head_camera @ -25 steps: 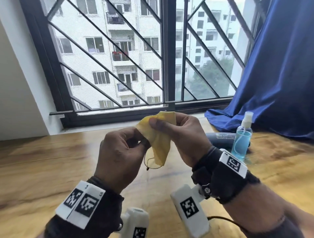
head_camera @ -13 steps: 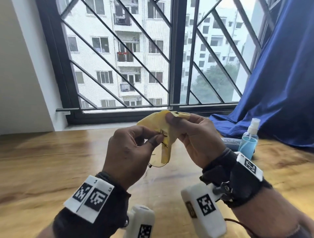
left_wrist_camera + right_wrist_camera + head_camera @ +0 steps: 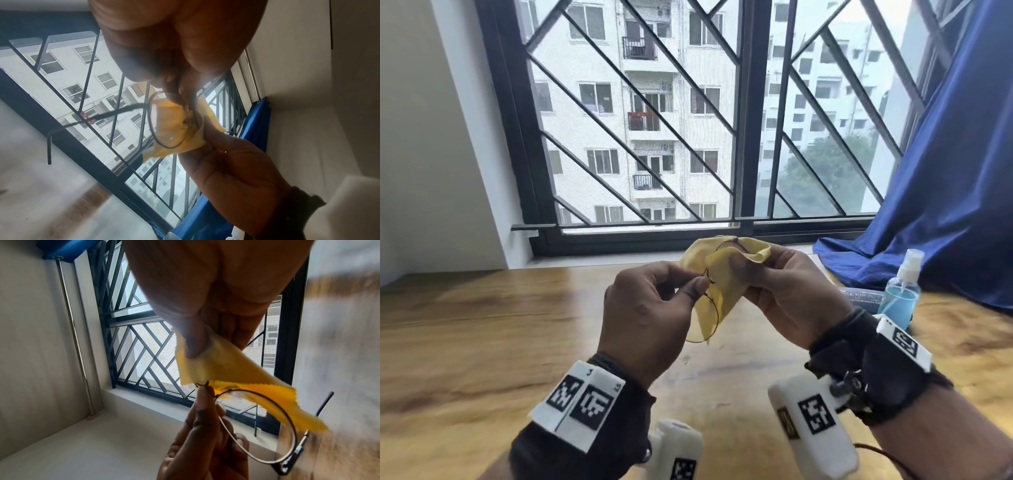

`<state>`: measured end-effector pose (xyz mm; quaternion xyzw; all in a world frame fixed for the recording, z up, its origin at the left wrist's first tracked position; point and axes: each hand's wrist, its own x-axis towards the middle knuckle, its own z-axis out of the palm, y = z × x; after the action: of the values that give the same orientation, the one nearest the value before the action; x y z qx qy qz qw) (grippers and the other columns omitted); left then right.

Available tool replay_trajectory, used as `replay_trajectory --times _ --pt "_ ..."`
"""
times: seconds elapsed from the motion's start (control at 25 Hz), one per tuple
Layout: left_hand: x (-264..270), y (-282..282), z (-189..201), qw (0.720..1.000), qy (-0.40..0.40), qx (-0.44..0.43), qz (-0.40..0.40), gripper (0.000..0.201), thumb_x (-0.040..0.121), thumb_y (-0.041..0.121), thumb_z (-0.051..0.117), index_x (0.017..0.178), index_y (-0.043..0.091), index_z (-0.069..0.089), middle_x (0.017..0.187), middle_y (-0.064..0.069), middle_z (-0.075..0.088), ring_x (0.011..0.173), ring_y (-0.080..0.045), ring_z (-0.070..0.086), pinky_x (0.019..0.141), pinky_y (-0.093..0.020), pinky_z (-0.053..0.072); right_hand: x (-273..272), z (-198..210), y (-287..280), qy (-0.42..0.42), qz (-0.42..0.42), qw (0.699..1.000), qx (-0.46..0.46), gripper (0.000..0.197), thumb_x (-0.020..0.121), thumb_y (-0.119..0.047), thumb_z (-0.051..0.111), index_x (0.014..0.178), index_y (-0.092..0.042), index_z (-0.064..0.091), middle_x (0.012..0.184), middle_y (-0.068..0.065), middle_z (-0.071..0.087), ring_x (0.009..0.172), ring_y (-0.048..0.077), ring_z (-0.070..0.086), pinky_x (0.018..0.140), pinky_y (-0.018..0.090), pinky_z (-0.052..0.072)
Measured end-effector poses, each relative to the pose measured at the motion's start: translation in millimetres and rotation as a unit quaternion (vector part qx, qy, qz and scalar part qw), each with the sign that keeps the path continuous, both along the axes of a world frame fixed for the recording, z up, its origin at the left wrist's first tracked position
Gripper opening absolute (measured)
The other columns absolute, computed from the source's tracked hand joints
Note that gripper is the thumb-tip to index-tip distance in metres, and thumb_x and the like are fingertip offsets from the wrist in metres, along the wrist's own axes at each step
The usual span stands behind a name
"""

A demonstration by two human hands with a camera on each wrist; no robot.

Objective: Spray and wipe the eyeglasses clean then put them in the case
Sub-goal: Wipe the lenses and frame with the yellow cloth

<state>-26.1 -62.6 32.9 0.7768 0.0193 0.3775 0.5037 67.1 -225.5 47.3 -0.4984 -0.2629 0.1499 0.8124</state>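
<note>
- Wooden counter (image 3: 482,342) below both raised hands; blue curtain (image 3: 945,205) pooled at its far right corner, beside the barred window (image 3: 647,120).
- Near that far right corner, standing upright: spray bottle (image 3: 902,294) of blue liquid, with a dark flat shape just behind it, probably the case (image 3: 861,297), mostly hidden by the right wrist.
- Held up over the counter's middle: left hand (image 3: 647,318), thumb and forefinger pinching the eyeglasses (image 3: 705,317) close to the bridge.
- Just beside it: right hand (image 3: 784,298), fingers closed on the yellow cloth (image 3: 722,274), cloth folded over the upper lens and squeezed from both faces.
- Lower lens hanging bare under the left fingers, thin dark round rim, cloth corner draped behind it; one temple arm sticking out open in the wrist views.
- Step in hand, by the look of it: wiping, with spraying apparently done, since the bottle stands untouched.
- Next move likely calls for: shifting the left pinch so the bare lens comes into the cloth, light pressure on the thin wire rim, then folding the temples, setting the cloth down and opening the case.
</note>
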Motion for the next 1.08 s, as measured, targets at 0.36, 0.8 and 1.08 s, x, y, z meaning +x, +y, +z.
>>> replay_trajectory --times 0.36,0.8,1.08 --pt "-2.0 -1.7 -0.3 0.998 -0.001 0.059 -0.006 0.008 0.077 0.028 0.081 0.071 0.024 0.077 0.055 0.0 0.068 0.051 -0.023 0.058 0.053 -0.036 0.054 -9.5 -4.2 7.6 -0.058 -0.006 0.997 -0.043 0.047 0.068 0.001 0.08 0.11 0.016 0.065 0.103 0.026 0.072 0.087 0.031 0.069 0.077 0.036 0.06" --pt "-2.4 -11.5 0.5 0.998 0.01 0.043 -0.038 0.006 0.077 0.028 0.084 0.075 0.027 0.079 0.067 0.004 0.076 0.068 -0.025 0.07 0.066 -0.041 0.059 -11.5 2.6 4.8 0.012 -0.089 0.996 0.019 0.05 0.074 -0.02 0.078 0.106 0.017 0.065 0.091 0.019 0.065 0.078 0.025 0.064 0.068 0.029 0.058" --pt "1.1 -10.7 -4.5 0.999 0.006 0.04 -0.028 0.015 0.072 0.044 0.075 0.079 0.032 0.078 0.07 -0.009 0.075 0.07 -0.035 0.068 0.066 -0.047 0.057 -9.9 3.0 4.5 0.02 -0.099 0.995 0.025 0.026 0.069 -0.015 0.079 0.088 0.001 0.074 0.078 0.01 0.071 0.069 0.021 0.067 0.062 0.027 0.059"
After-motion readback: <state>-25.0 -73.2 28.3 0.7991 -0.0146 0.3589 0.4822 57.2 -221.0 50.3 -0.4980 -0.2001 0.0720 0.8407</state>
